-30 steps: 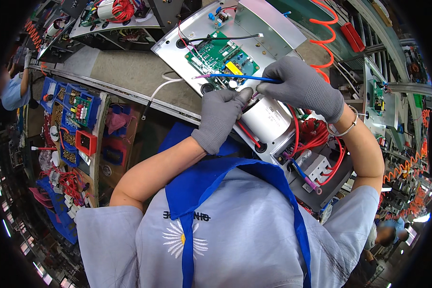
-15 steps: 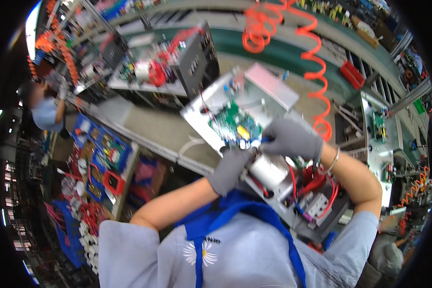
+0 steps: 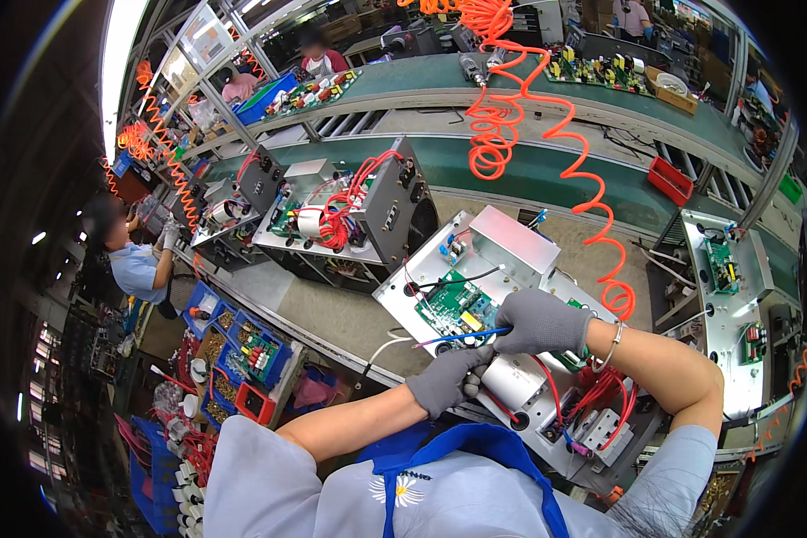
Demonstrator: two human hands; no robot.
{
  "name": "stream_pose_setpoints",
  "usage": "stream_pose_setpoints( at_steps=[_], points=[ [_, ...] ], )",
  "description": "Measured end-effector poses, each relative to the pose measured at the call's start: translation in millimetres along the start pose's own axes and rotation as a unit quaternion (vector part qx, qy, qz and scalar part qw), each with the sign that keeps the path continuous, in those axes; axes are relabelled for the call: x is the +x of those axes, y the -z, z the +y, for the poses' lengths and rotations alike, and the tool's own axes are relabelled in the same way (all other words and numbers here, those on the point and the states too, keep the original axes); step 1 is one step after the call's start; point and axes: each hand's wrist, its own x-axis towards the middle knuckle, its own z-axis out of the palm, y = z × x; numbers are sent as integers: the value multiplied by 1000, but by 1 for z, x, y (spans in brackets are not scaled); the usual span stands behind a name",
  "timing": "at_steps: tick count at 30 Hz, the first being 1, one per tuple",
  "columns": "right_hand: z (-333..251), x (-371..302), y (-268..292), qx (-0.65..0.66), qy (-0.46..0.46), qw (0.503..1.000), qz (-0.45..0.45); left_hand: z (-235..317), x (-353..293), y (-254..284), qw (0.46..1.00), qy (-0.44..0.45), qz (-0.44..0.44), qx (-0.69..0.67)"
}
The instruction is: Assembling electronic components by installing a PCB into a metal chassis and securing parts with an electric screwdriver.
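My right hand (image 3: 547, 323), in a grey glove, is closed on a blue wire (image 3: 466, 337) that sticks out to the left over the green circuit board (image 3: 457, 300). My left hand (image 3: 448, 381), gloved too, has its fingers curled together just below, at the end of the white cylinder (image 3: 514, 381), which looks like a capacitor. What those fingers hold, if anything, is hidden. Both hands are above an open metal chassis (image 3: 394, 291). Red wires (image 3: 605, 394) and a pale terminal block (image 3: 603, 417) lie at its near right part.
Another open unit (image 3: 332, 215) with a dark panel stands at the far left, and a chassis (image 3: 722, 296) stands on the right. Orange coiled hoses (image 3: 592, 188) hang behind the work. Blue parts bins (image 3: 242, 345) sit at the left. A co-worker (image 3: 134, 260) is farther left.
My head view has swung, so the scene sits lower and more of the far benches shows. More of the blue wire is visible from my right hand. Both hands remain at the chassis.
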Motion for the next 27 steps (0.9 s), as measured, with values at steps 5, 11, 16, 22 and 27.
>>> stream_pose_setpoints(
  at_steps=[5,11,16,22,27],
  points=[
    [3,1,-2,26,-5,1000,-14,1,1,1,1000,-6,-1,27],
    [0,1,-1,8,-12,1000,-12,4,-7,1,999,-1,-8,52],
    [-3,-2,0,10,-17,1000,-11,7,-17,-10,999,37,35,6],
    [-1,0,1,-1,-3,1000,-16,4,-14,-12,996,-37,66,38],
    [0,0,0,1,2,1000,-4,7,-9,-8,997,-17,36,73]
  ],
)
